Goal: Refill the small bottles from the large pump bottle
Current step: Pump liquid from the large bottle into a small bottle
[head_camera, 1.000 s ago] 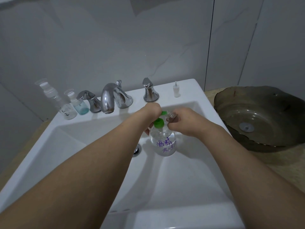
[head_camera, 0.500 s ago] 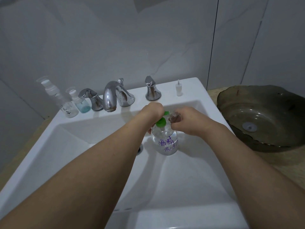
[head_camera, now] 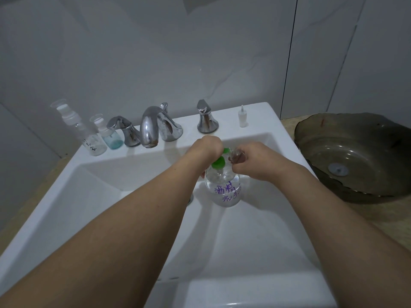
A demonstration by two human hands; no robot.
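Pressing the green pump with my left hand (head_camera: 208, 146), large pump bottle (head_camera: 223, 185) standing in the sink (head_camera: 133, 218); right hand (head_camera: 251, 161) pinches a small bottle (head_camera: 236, 155) at the nozzle — mouth square under it, slow strokes.

Dim grey tiled wall (head_camera: 200, 52) rises behind a white sink (head_camera: 255, 252).

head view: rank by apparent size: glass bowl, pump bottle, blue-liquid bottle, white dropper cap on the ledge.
1. glass bowl, partly cut off at the right edge
2. pump bottle, though it sits nearer the camera than the ledge items
3. blue-liquid bottle
4. white dropper cap
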